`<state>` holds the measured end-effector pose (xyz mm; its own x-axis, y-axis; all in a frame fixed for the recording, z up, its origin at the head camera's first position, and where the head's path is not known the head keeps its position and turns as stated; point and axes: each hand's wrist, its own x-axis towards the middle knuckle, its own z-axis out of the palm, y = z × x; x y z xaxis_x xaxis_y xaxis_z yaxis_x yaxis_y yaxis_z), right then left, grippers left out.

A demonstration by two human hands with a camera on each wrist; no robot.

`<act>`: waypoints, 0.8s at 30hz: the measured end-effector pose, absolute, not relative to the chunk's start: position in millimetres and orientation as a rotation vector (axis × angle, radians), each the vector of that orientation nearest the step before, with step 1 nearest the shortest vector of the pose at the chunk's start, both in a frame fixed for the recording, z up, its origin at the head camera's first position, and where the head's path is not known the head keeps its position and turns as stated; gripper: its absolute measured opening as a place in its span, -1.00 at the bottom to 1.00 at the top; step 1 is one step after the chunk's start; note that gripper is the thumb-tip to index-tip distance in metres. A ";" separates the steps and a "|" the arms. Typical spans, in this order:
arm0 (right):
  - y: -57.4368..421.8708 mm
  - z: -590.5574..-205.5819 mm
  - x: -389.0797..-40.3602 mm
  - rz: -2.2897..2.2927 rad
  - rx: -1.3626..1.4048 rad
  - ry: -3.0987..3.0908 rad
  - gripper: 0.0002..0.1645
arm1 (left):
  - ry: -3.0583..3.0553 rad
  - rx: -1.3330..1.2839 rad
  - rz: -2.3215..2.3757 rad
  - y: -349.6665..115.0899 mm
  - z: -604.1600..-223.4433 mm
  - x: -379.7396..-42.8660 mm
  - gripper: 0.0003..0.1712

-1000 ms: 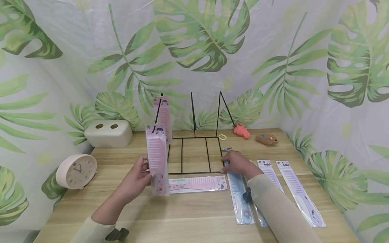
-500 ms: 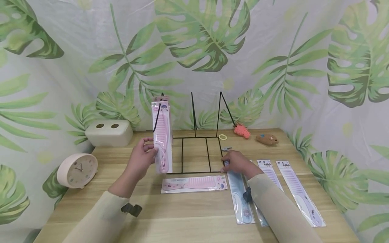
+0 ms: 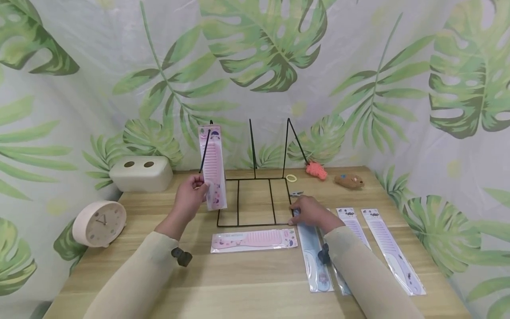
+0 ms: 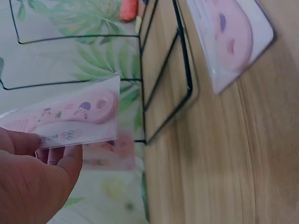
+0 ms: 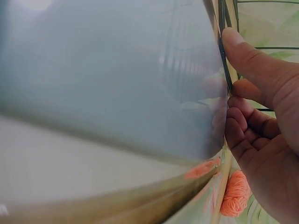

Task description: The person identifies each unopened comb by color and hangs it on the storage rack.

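My left hand (image 3: 188, 198) pinches the lower part of a packaged pink comb (image 3: 213, 164), its top hanging on the left hook of a black wire rack (image 3: 255, 179). Behind it, in the left wrist view, another packaged pink comb (image 4: 122, 148) shows. My right hand (image 3: 314, 212) grips the rack's front right corner, thumb and fingers at the wire, above the top of a packaged blue comb (image 3: 312, 248). Flat before the rack lies a further packaged pink comb (image 3: 259, 239). In the right wrist view a blurred package fills most of the picture.
Right of the blue comb lie a partly covered package (image 3: 354, 226) and a packaged purple comb (image 3: 392, 252). Behind are a clip (image 3: 296, 194), yellow ring (image 3: 291, 178), orange yarn bundle (image 3: 316, 170) and brown toy mouse (image 3: 349, 181). A clock (image 3: 99, 223) and white box (image 3: 141, 173) stand left.
My left hand has moved back and up with the pink comb, which has slid along the left hook toward the rear comb. The right hand has stayed at the rack's corner.
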<state>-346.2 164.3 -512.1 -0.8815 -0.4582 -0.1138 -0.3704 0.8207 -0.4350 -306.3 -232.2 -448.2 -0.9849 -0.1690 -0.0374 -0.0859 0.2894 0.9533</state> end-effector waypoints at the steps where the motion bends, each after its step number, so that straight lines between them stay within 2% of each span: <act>1: 164.4 -512.3 -346.6 -0.609 -0.643 2.792 -0.26 | -2.466 0.248 -1.811 -232.7 -449.8 -309.7 -0.64; 12: 164.2 -509.8 -345.1 -0.641 -0.613 2.785 -0.27 | -2.476 0.331 -1.751 -243.6 -468.8 -341.6 -0.56; 24: 164.3 -509.2 -344.9 -0.633 -0.613 2.775 -0.27 | -2.530 0.406 -1.643 -251.2 -478.0 -348.0 -0.56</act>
